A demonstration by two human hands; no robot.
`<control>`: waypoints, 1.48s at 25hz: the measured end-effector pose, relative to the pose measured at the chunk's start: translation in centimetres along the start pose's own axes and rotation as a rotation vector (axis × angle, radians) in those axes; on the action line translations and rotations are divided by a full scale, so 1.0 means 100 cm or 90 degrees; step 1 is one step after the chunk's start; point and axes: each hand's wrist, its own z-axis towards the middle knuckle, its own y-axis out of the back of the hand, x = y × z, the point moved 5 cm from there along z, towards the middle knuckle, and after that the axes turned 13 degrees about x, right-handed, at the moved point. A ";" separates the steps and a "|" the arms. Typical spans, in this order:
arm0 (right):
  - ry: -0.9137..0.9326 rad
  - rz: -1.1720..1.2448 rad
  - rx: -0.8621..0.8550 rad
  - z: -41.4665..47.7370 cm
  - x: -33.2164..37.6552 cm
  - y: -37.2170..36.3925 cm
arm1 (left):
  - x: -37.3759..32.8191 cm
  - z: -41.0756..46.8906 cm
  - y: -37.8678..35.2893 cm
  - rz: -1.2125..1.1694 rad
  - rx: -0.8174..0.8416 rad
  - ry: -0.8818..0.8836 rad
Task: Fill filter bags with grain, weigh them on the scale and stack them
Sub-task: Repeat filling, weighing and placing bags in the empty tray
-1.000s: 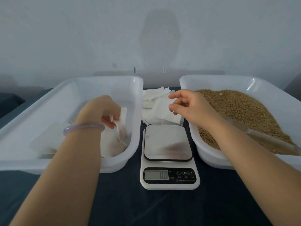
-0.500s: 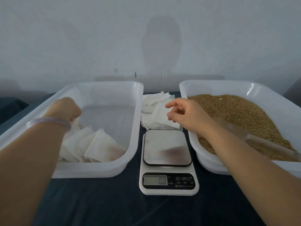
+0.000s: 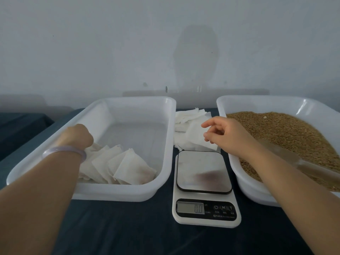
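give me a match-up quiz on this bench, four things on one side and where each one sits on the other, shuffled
Things:
1. filled bags
2. empty filter bags
3. scale
4. grain

Places:
A. heaped in the right tub
B. lying in the left tub
C. on the dark cloth, between the tubs, nearest the person
D. piled behind the scale, between the tubs

Pairs: 1-B; 2-D; 3-C; 4-A
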 end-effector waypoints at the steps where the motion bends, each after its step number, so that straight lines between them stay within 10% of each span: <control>1: 0.000 -0.001 0.000 0.000 0.000 0.000 | -0.003 -0.002 0.001 0.005 -0.009 -0.008; 6: -0.005 -0.005 -0.002 0.000 0.000 0.000 | -0.059 -0.007 0.030 -0.025 -0.098 -0.152; 12: 0.001 0.015 -0.003 -0.002 -0.001 0.000 | -0.176 -0.071 -0.002 -0.190 0.059 -0.501; 19: -0.080 -0.170 -0.001 0.007 0.003 -0.004 | -0.186 -0.076 -0.040 -0.122 -0.014 -0.532; 22: -0.206 -0.487 0.166 0.036 0.009 -0.022 | -0.184 -0.080 -0.039 -0.133 -0.027 -0.537; 30: -0.446 -0.574 0.402 0.066 -0.038 -0.045 | -0.182 -0.083 -0.039 -0.150 -0.021 -0.546; 37: -0.363 -0.559 0.165 0.073 -0.005 -0.035 | -0.183 -0.084 -0.039 -0.151 -0.015 -0.534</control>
